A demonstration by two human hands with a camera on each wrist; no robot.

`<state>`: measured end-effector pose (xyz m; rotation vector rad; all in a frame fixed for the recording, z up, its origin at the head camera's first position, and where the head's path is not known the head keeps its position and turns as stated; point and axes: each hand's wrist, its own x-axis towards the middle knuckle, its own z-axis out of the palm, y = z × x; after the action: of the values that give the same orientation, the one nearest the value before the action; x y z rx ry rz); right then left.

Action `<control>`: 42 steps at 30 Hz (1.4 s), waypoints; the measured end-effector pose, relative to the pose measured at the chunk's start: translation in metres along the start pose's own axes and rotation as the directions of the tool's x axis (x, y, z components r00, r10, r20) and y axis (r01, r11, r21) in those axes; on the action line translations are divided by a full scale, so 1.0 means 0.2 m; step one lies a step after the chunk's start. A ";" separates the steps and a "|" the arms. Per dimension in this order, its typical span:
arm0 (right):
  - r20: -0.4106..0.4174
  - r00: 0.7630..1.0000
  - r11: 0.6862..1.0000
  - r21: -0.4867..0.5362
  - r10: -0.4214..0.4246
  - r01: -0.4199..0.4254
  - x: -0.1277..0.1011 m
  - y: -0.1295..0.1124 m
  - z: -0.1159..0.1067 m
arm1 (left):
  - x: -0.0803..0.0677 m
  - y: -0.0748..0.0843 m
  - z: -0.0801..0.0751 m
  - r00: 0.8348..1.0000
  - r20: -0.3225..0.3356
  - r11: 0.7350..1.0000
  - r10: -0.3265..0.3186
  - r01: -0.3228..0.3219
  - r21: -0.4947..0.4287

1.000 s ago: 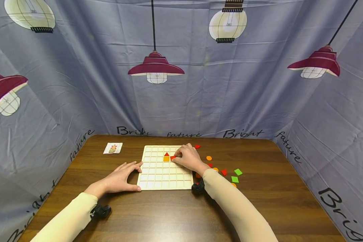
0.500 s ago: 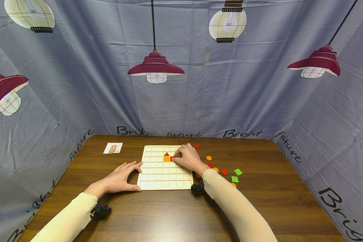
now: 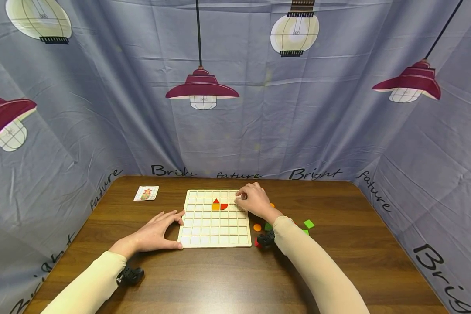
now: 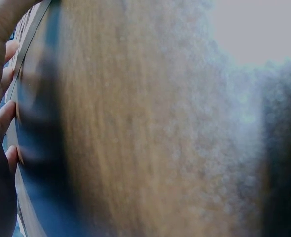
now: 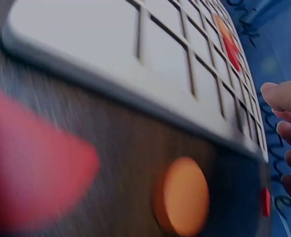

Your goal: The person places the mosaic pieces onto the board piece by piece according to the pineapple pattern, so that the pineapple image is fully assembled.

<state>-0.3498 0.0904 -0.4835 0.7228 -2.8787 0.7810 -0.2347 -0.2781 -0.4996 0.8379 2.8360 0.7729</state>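
Observation:
A cream grid board (image 3: pixel 200 226) lies on the table in the head view. Its upper middle cells hold a red triangle (image 3: pixel 216 201), an orange square (image 3: pixel 215 207) below it, and a red rounded piece (image 3: pixel 223 206) right of the square. My left hand (image 3: pixel 157 231) rests at the board's left edge, thumb by the near corner and fingers spread along the side. Over the board's right edge hovers my right hand (image 3: pixel 254 201), fingers loosely bent. In the right wrist view its fingertips (image 5: pixel 270 91) show nothing between them.
Loose pieces lie right of the board, partly hidden by the right arm: an orange disc (image 3: pixel 257 227), a red piece (image 3: pixel 257 242), a green square (image 3: pixel 308 223) and others. A small card with a patterned picture (image 3: pixel 146 193) lies at the back left.
My right hand has let go of the red rounded piece beside the orange square and moved right to the board's edge. My left hand has stayed in place.

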 end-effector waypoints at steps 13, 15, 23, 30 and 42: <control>-0.038 0.996 0.996 -0.036 0.076 -0.077 -0.07 0.24 -0.16 | 0.00 0.00 0.00 1.000 -0.007 1.000 0.010 -0.010 -0.007; -0.042 0.995 0.994 -0.053 0.091 -0.093 -0.07 0.27 -0.17 | -0.01 0.00 0.00 1.000 -0.009 1.000 0.012 -0.012 -0.007; -0.019 0.993 0.984 -0.132 0.119 -0.120 -0.04 0.32 -0.16 | -0.01 0.01 0.00 1.000 -0.008 1.000 0.012 -0.012 -0.004; 0.019 0.993 0.981 -0.158 0.117 -0.112 -0.01 0.31 -0.13 | 0.00 0.01 0.00 1.000 -0.010 1.000 0.017 -0.017 0.000; 0.075 0.993 0.974 -0.212 0.093 -0.075 0.02 0.31 -0.13 | 0.00 0.00 0.00 1.000 -0.008 1.000 0.005 -0.005 0.006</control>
<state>-0.3839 0.1483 -0.4882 0.6276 -3.0236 0.4547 -0.2341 -0.2775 -0.4997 0.8442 2.8460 0.7711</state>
